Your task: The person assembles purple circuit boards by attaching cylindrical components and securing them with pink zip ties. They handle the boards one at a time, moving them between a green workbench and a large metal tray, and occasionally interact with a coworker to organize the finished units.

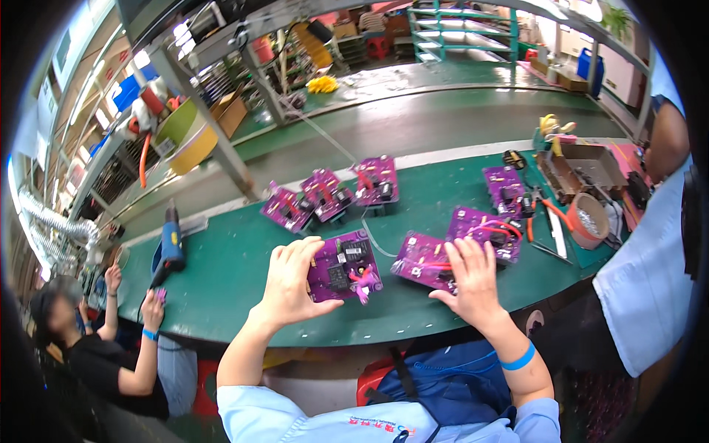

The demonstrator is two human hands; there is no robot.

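Observation:
My left hand (292, 284) is closed on the left edge of a purple circuit board (320, 275) with black box-shaped parts and a small bundle of purple wire, held over the near edge of the bench. To the right, my right hand (473, 288) grips the near right side of another purple circuit board (417, 258) with red wires, thumb on the near side and fingers across it; the palm hides part of it. Just beyond lies a further purple board (473, 220) with looped red wires. Three more boards (323, 193) stand in a row farther back.
On the green bench (229, 295), a blue heat gun (171, 240) stands at left. At right are one more board (504, 188), orange-handled pliers (543, 203), a cup of small metal parts (588, 221) and a cardboard tray (591, 166). People sit or stand on both sides.

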